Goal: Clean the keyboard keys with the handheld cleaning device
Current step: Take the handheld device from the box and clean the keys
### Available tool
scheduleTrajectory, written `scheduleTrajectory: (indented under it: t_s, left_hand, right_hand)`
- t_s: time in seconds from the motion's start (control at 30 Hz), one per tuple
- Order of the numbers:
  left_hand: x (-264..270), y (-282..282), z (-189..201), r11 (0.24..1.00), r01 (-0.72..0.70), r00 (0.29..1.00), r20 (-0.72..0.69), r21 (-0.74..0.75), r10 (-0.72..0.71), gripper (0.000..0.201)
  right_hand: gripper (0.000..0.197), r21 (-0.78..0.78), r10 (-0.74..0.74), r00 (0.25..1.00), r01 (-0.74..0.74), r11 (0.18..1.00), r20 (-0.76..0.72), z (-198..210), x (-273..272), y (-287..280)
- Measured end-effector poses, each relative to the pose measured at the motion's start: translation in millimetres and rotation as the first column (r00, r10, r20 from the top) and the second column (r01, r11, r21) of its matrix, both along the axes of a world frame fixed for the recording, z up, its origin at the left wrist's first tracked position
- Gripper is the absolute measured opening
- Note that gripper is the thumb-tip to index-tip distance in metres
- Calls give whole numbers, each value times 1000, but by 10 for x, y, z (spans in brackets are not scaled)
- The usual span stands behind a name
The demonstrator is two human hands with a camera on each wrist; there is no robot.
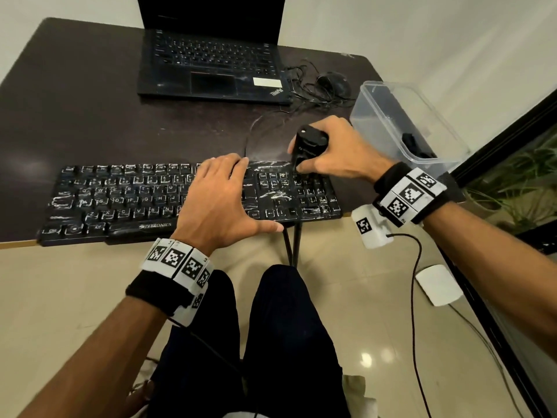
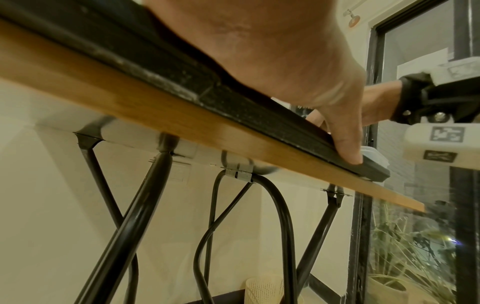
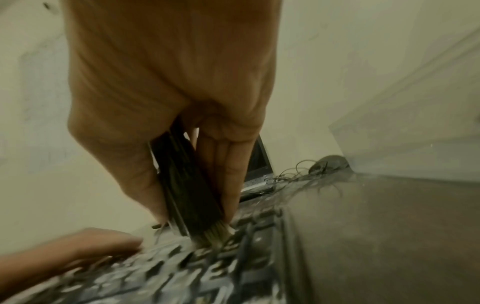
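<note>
A black keyboard (image 1: 120,203), streaked with white dust, lies along the front edge of the dark table (image 1: 90,122). My left hand (image 1: 220,203) lies flat on its middle keys, fingers straight, thumb (image 2: 348,144) against the keyboard's front edge (image 2: 259,115). My right hand (image 1: 331,149) grips a black handheld cleaning device (image 1: 307,146) upright over the keyboard's right end. In the right wrist view the device (image 3: 187,185) ends in a pale brush tip (image 3: 215,234) that touches the keys (image 3: 182,267); that view is blurred.
An open black laptop (image 1: 211,64) stands at the back of the table. A mouse (image 1: 333,81) with tangled cable lies to its right. A clear plastic box (image 1: 391,116) sits at the table's right edge, beside a glass door (image 1: 512,164). Black table legs (image 2: 145,205) show underneath.
</note>
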State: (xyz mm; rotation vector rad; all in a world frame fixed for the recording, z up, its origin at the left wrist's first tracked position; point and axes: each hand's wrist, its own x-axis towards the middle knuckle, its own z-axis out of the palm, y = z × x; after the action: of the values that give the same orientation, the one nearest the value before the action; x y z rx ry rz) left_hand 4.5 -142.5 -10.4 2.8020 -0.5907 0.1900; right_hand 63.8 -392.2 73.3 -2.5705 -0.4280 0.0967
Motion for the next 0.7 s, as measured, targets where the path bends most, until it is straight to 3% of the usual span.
scheduleTrajectory:
  t_s: [0.17, 0.3, 0.4, 0.5, 0.7]
  left_hand:
    - [-5, 10, 3, 1000, 0, 1000, 4, 0, 0, 143]
    - [-13, 8, 5, 1000, -3, 1000, 9, -8, 3, 142]
    - [-14, 8, -7, 1000, 4, 1000, 12, -15, -4, 142]
    - [-12, 2, 0, 1000, 3, 1000, 18, -14, -3, 141]
    - [-6, 4, -8, 1000, 7, 1000, 26, -20, -6, 141]
  right_hand:
    - [25, -19, 11, 1000, -11, 1000, 24, 24, 14, 92]
    - [26, -7, 72, 993, -73, 997, -92, 31, 5, 87]
    - [25, -46, 36, 999, -36, 998, -3, 41, 0, 95]
    - [27, -39, 73, 992, -78, 996, -101, 79, -1, 82]
    - [26, -38, 60, 994, -64, 997, -87, 66, -49, 115]
